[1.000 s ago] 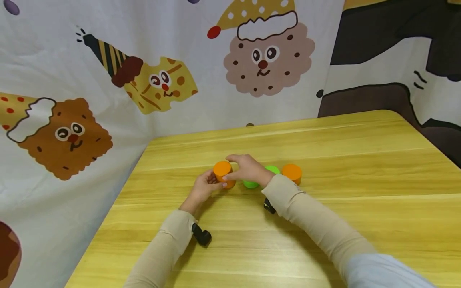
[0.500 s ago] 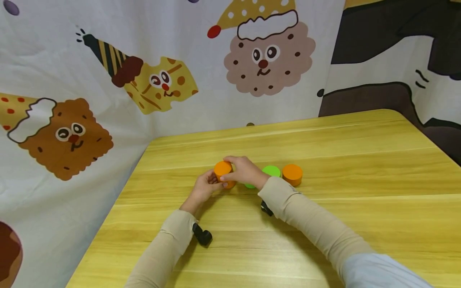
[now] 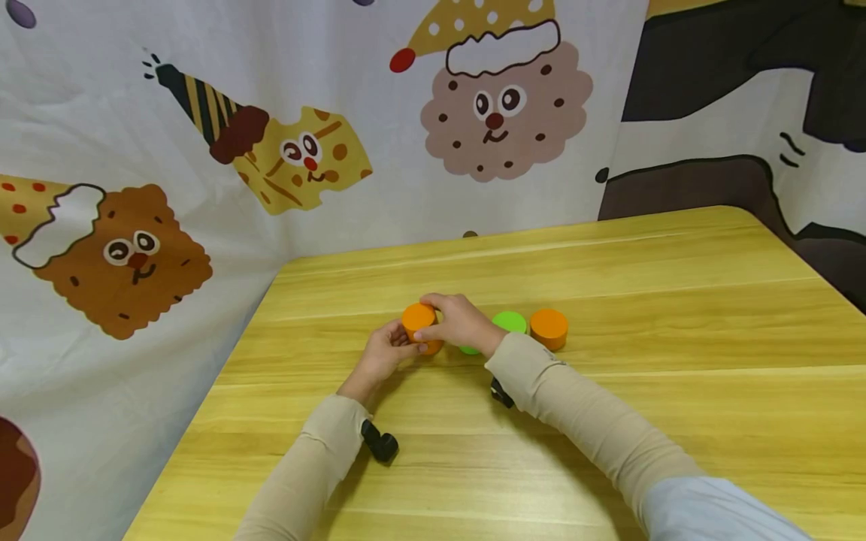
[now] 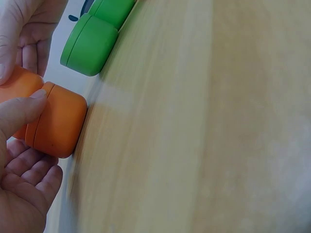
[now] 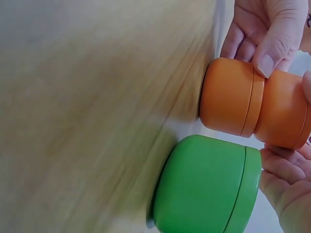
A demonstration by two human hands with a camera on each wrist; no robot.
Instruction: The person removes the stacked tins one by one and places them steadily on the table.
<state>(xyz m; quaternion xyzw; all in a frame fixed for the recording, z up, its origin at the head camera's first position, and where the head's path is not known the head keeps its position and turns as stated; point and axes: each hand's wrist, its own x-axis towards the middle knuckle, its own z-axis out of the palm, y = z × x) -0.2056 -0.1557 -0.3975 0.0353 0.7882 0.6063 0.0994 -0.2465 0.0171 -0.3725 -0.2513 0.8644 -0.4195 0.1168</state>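
Two small round orange lidded jars stand stacked near the middle of the table. My left hand (image 3: pixel 379 359) holds the lower orange jar (image 5: pixel 228 97), its thumb on the lid's rim and its fingers round the far side. The upper orange jar (image 3: pixel 419 317) sits on that lid, gripped between the thumb and fingers of my right hand (image 3: pixel 461 324). Just right of the stack is a green lidded jar (image 5: pixel 204 187), mostly behind my right hand in the head view. Beside it is a second green jar (image 3: pixel 510 321).
Another orange jar (image 3: pixel 549 329) stands at the right end of the row. The wooden table (image 3: pixel 433 466) reaches back to a white cloth (image 3: pixel 379 218) printed with cartoon figures. Black wrist mounts (image 3: pixel 380 442) hang from both sleeves.
The right hand has shifted slightly left, and its fingers have closed in round the upper orange jar. Over the last half second hardly anything differs, and the left hand stays in place.
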